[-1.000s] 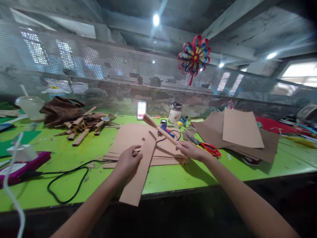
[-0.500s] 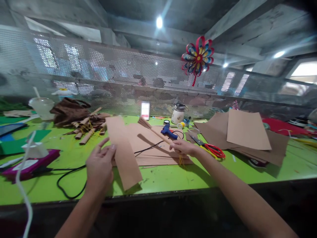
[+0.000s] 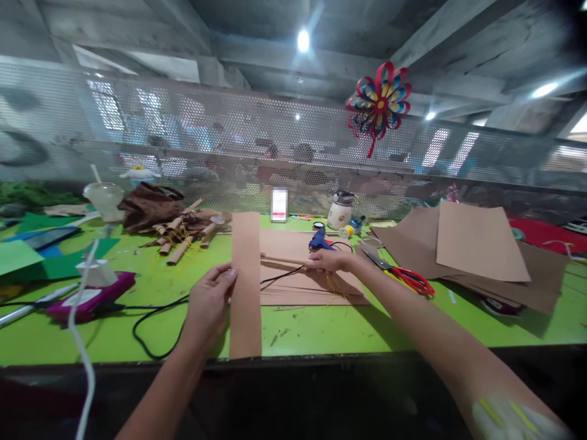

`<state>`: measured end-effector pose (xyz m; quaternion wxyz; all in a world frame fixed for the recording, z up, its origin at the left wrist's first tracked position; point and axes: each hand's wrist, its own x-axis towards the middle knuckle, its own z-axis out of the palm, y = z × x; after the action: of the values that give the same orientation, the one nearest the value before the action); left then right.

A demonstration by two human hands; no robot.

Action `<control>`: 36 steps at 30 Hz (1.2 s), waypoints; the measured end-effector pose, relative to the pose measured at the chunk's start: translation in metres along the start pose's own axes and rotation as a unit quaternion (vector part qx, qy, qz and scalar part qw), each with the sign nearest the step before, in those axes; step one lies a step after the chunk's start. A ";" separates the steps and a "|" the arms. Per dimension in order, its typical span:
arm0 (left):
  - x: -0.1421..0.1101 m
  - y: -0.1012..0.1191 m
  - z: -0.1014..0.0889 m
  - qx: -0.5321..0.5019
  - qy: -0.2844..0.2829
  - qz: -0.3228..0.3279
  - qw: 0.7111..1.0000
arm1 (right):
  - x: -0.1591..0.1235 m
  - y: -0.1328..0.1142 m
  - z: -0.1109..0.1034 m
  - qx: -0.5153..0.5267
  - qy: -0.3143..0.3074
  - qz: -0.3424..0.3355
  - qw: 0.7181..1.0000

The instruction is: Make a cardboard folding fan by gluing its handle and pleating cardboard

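My left hand (image 3: 211, 302) pinches the left edge of a long brown paper strip (image 3: 246, 287), which stands almost upright in view near the table's front edge. In my right hand (image 3: 329, 261) is a thin brown paper stick (image 3: 287, 260), its far end pointing left towards the strip. Yellow threads (image 3: 337, 287) hang below the right hand. Beneath both lies a stack of brown paper sheets (image 3: 302, 293), with a black cord crossing it. Just behind the right hand rests a blue glue gun (image 3: 320, 238), partly hidden by the hand.
Red-handled scissors (image 3: 410, 281) lie right of my right hand. Larger brown sheets (image 3: 481, 244) are piled farther right. At left are rolled brown paper pieces (image 3: 178, 244), a purple power strip (image 3: 92, 299) and a cup (image 3: 104, 201). A phone (image 3: 279, 205) stands at the back.
The paper strip has turned from slanted to nearly upright in view. The stick in my right hand has swung down to nearly level, its fringed end now beside the strip.
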<state>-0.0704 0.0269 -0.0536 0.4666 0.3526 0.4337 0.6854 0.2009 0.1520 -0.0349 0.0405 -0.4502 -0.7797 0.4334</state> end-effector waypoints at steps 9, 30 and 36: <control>-0.018 -0.006 0.013 0.056 -0.071 -0.008 0.996 | 0.022 -0.025 0.016 0.037 -0.047 -0.035 0.998; -0.011 -0.007 0.060 -0.014 -0.146 -0.142 0.979 | -0.078 0.005 0.030 -0.107 0.400 -0.051 0.909; -0.018 -0.024 0.086 0.030 -0.206 -0.159 0.965 | -0.150 0.072 0.004 -0.158 0.488 0.095 0.853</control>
<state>0.0192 0.0375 -0.0451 0.6386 0.4264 0.3988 0.5013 0.3355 0.0548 -0.0397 0.3023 -0.6757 -0.6717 0.0308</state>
